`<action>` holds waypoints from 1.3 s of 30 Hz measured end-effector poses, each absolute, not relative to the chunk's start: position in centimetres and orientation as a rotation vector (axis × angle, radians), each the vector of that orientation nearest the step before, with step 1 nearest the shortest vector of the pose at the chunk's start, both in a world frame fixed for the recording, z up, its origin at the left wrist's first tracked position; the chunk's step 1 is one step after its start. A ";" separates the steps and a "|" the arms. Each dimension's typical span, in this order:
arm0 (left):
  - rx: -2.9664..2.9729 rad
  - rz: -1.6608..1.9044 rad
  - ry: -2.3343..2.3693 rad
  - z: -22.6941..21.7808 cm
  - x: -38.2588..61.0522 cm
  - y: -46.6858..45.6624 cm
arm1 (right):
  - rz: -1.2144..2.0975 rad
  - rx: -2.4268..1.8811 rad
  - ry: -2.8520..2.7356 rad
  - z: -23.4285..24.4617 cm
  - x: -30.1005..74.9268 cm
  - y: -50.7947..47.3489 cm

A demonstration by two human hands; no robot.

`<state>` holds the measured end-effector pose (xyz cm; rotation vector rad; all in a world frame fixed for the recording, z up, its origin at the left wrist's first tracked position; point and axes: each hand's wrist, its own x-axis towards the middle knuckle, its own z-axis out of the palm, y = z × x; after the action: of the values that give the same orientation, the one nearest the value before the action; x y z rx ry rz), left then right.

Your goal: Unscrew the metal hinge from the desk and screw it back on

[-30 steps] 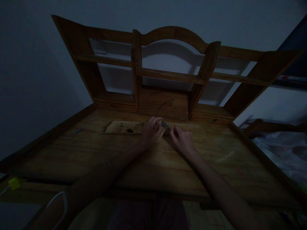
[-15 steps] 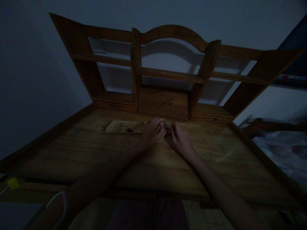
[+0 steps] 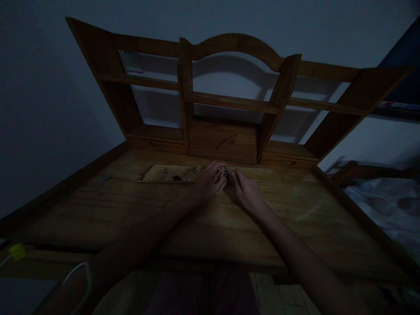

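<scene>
Over the middle of the wooden desk, my left hand is closed around a small shiny metal piece, with something pale beside it between the fingers. Dim light hides what kind of piece it is. My right hand has its thumb and fingertips pinched together at the piece's right side. Whether those fingertips hold a separate part, I cannot make out. Behind both hands lies a long, flat wooden board with a rough left end and dark patches on it.
A shelf unit with open compartments and small drawers stands along the desk's back. Thin metallic sticks lie on the left of the desk. A yellow object sits at the front left edge. White plastic-like material is at the right.
Both hands stay almost in the same place around the metal piece. The right fingertips have shifted slightly; the whole view has moved a touch.
</scene>
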<state>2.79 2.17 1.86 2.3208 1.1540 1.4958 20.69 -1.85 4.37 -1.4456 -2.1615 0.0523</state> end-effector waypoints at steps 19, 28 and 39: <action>2.450 1.280 1.180 2.4 2.8 1.6 | 0.185 -1.287 -2.156 3.0 20.8 -1.0; 2.693 1.252 1.231 2.3 2.2 1.5 | 0.165 -1.266 -2.133 3.3 20.6 -1.4; 2.862 1.187 1.242 2.5 1.9 1.5 | 0.158 -1.218 -2.089 3.1 20.7 -1.3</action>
<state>1.88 1.48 2.53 2.8620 1.2421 1.1872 20.68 -1.33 3.05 -1.2178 -2.0892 0.1580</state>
